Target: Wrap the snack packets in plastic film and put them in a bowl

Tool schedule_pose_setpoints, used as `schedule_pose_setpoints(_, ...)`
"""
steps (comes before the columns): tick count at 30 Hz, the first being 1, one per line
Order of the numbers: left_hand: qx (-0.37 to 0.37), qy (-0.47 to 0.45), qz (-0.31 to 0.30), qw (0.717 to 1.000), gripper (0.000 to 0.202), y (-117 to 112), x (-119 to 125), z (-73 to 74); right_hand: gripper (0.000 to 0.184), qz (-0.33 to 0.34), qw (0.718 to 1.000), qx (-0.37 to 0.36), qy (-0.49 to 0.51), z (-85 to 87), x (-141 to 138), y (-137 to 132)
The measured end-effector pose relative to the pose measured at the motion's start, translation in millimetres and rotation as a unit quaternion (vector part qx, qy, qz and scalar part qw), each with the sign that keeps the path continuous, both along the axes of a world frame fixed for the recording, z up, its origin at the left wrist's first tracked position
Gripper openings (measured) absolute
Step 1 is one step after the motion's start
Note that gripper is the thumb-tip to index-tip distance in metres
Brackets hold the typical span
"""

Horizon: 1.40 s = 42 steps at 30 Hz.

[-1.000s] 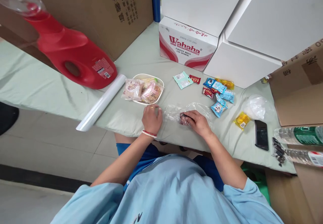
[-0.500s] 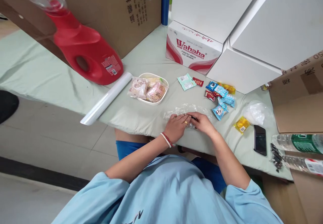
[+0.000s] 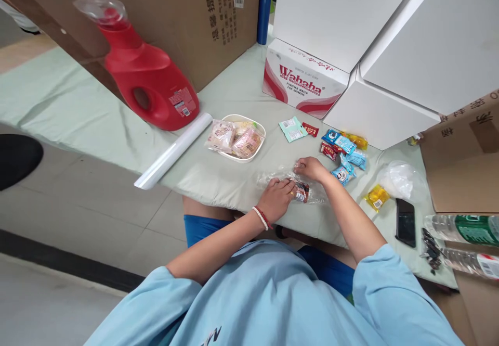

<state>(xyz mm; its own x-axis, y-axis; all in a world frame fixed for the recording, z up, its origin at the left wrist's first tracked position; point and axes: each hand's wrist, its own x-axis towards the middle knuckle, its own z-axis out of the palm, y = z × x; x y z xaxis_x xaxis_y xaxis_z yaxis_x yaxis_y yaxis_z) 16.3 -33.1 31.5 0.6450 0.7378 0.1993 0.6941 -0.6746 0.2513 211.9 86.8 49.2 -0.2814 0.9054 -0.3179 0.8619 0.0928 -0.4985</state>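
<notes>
Left hand (image 3: pixel 275 199) on dark packet (image 3: pixel 302 192), fingers' grip unclear; right hand (image 3: pixel 311 168): fingers pinching clear film (image 3: pixel 317 194).

The worktop (image 3: pixel 202 184) is pale green, the jug (image 3: pixel 156 75) red, the carton (image 3: pixel 302 83) white with red waves and lettering. The plastic film (image 3: pixel 267 178) is clear; the small packet (image 3: pixel 303 193) seems brownish red with white marks.
</notes>
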Motion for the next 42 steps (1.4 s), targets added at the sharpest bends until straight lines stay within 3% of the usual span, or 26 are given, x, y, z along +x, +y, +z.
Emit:
schedule_pose_setpoints(5,0.001,0.003,-0.001,1.0,0.038,-0.9,0.9,2.9,0.016,0.036,0.997,0.017,0.066,22.0,2.9,-8.3)
schedule_pose_setpoints(10,-0.008,-0.006,0.018,1.0,0.04,-5.7,1.5,5.4,0.025,0.043,0.986,0.124,0.101,35.4,-2.7,-58.2)
schedule_pose_setpoints(16,-0.07,-0.034,0.012,0.997,0.037,-7.3,-3.8,-5.8,0.037,0.045,0.966,0.203,0.156,10.3,-15.8,-124.1)
schedule_pose_setpoints(20,-0.076,-0.054,0.001,0.996,0.039,-9.0,-11.6,-12.6,0.037,0.025,0.958,0.234,0.162,-7.3,-21.0,-141.4)
schedule_pose_setpoints(23,-0.055,-0.026,0.031,0.998,0.038,-10.6,-13.9,-10.2,0.038,0.002,0.956,0.261,0.134,-8.6,-22.9,-146.6)
schedule_pose_setpoints(29,-0.025,-0.001,0.037,0.999,0.041,-10.8,-8.4,-4.2,0.031,-0.009,0.943,0.328,0.062,9.2,-19.9,-139.9)
schedule_pose_setpoints(32,-0.026,0.002,0.036,0.999,0.042,-12.3,-6.6,-4.8,0.058,0.005,0.951,0.295,0.097,10.9,-13.2,-126.5)
schedule_pose_setpoints(34,-0.03,0.006,0.036,0.999,0.043,-13.2,-6.3,-4.5,0.075,-0.02,0.958,0.263,0.115,7.0,-5.5,-112.6)
schedule_pose_setpoints(38,-0.045,0.021,0.033,0.998,0.047,-12.3,-6.1,0.0,0.073,-0.088,0.963,0.235,0.094,-0.8,14.1,-71.6)
schedule_pose_setpoints(42,-0.051,0.032,0.031,0.998,0.046,-10.1,-4.9,4.4,0.077,-0.056,0.984,0.16,0.046,-1.2,23.3,-27.8)
